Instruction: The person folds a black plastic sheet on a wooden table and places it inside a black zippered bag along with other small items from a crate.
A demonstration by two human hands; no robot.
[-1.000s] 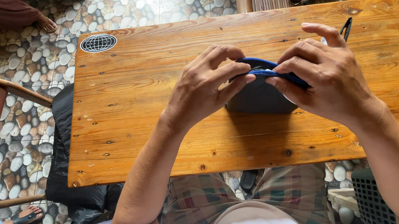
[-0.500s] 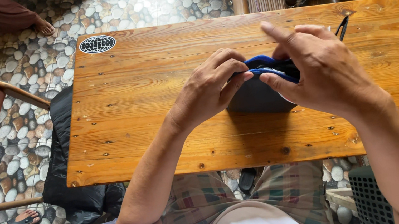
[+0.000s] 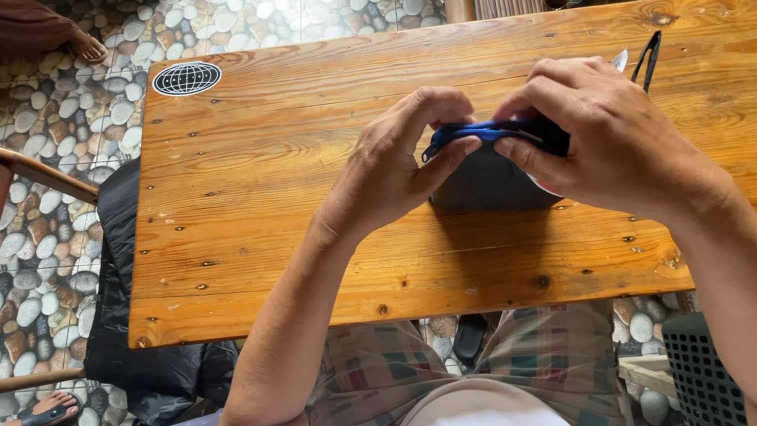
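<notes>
Head view shows the left hand (image 3: 391,165) and right hand (image 3: 604,137) both closed in a pinch on a blue strap (image 3: 477,133) atop a dark pouch (image 3: 485,184), which rests on the wooden table (image 3: 277,209). Beyond the right hand, black scissors (image 3: 648,59) lie on the tabletop, and a round globe sticker (image 3: 186,78) marks its far left corner.

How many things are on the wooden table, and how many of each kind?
Hands on the table: 2, the left hand and the right hand
Blue strap pinched by both hands: 1
Dark pouch under the strap: 1
Black tweezers-like tool: 1
Round globe sticker: 1
Total: 6
</notes>
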